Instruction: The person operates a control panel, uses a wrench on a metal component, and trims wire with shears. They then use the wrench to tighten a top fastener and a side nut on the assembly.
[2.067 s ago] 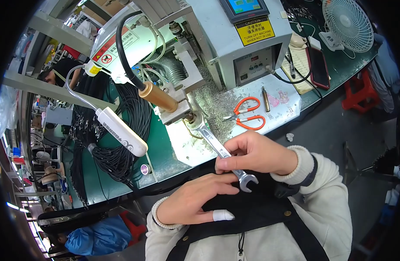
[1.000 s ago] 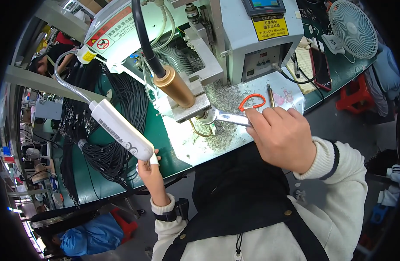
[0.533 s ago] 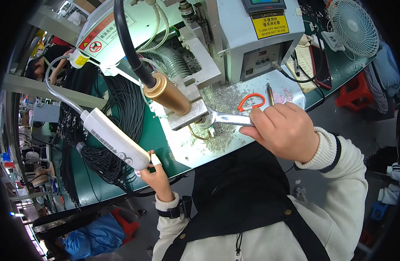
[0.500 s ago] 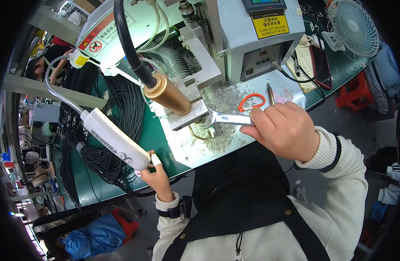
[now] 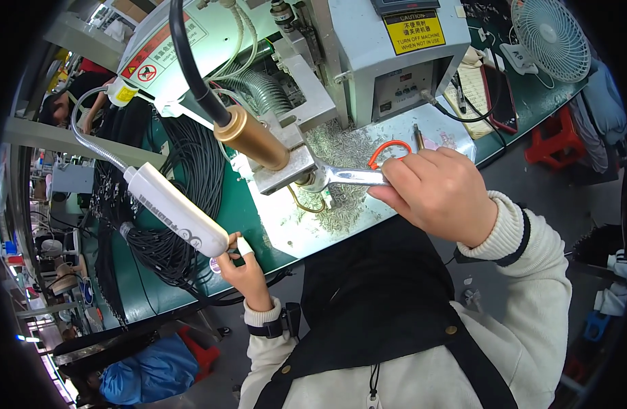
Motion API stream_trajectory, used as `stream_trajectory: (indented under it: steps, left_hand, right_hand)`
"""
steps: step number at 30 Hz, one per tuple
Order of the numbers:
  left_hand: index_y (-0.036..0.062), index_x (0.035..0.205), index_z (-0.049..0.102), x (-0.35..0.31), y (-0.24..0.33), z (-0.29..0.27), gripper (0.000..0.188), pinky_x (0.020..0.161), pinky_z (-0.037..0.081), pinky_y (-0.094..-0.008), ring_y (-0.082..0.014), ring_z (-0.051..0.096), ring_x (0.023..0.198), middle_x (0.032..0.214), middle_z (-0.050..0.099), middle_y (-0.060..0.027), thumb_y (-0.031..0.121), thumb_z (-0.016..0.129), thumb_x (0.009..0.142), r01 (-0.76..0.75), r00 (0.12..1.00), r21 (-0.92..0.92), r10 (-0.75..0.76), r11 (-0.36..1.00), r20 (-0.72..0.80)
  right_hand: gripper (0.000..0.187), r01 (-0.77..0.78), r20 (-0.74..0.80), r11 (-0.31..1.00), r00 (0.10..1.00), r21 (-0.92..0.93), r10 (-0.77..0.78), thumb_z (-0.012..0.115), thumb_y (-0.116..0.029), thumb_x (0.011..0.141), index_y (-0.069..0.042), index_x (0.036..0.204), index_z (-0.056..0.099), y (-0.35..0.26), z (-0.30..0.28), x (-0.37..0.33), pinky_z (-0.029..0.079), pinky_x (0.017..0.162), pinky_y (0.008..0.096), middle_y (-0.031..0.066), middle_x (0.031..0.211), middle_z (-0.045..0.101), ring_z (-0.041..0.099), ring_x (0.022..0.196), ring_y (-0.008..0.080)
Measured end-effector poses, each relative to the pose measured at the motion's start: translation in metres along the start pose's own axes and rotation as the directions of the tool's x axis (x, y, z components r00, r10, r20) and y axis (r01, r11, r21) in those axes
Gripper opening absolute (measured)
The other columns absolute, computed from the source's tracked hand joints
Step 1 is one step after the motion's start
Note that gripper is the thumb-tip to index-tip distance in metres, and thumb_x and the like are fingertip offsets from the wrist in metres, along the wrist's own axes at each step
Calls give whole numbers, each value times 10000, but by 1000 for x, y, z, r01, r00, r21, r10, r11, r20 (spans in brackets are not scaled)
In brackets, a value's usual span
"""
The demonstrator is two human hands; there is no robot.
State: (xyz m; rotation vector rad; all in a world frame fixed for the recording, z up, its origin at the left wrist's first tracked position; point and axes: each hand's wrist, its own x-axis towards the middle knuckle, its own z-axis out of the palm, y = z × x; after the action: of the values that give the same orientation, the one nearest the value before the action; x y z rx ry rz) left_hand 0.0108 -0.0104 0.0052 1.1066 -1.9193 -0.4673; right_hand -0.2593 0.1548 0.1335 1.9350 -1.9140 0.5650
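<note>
My right hand [image 5: 441, 194] is wrapped round the shaft of a shiny steel open-end wrench [image 5: 354, 176]. The wrench's jaw sits at a fitting under a metal block [image 5: 286, 174], below a gold-coloured cylinder [image 5: 257, 142] with a thick black cable. My left hand [image 5: 247, 276] is at the table's front edge, beside the end of a white lamp head [image 5: 177, 213]. One of its fingers wears a white finger cot. The fingers look stretched and apart; some are partly hidden by the lamp. A red-orange loop handle [image 5: 388, 144], partly covered by my right hand, lies on the metal plate [image 5: 286, 228].
Small metal bits [image 5: 347, 146] are scattered over the plate. Bundles of black cable [image 5: 191, 160] lie on the green table at left. A grey machine box [image 5: 395, 61] stands behind, with a notebook [image 5: 471, 95], a phone [image 5: 499, 99] and a fan [image 5: 551, 37] to its right.
My right hand and the wrench have swung slightly away from me, so the hand now covers part of the red-orange loop. The whole view has shifted a little. My left hand stays by the lamp.
</note>
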Motion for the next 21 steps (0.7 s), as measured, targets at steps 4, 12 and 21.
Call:
stream_trajectory:
  steps: [4,12,21]
  left_hand:
    - [7,973,562,0,2,1,191,604,344,-214,-89,420,684,937,597,-33,-38,517,792,-13,1000,23,13,1000,3]
    - [8,957,569,0,5,1,202,606,351,-217,-98,448,701,923,592,-28,-49,504,775,-12,1000,49,12,999,2]
    - [12,951,565,-2,6,2,217,611,355,-217,-98,450,712,912,584,-16,-59,488,760,-29,999,21,29,999,-16]
  right_hand:
    - [254,16,1,1000,1000,21,-16,672,-275,758,-56,771,543,3,1,0,413,483,308,38,589,503,524,505,187]
    - [241,22,-4,999,1000,40,-22,667,-260,763,-60,759,533,6,4,-2,405,458,309,38,571,490,514,485,193]
    - [239,-100,-2,992,995,76,100,663,-259,764,-79,731,511,-5,8,-5,394,449,310,33,557,484,507,474,194]
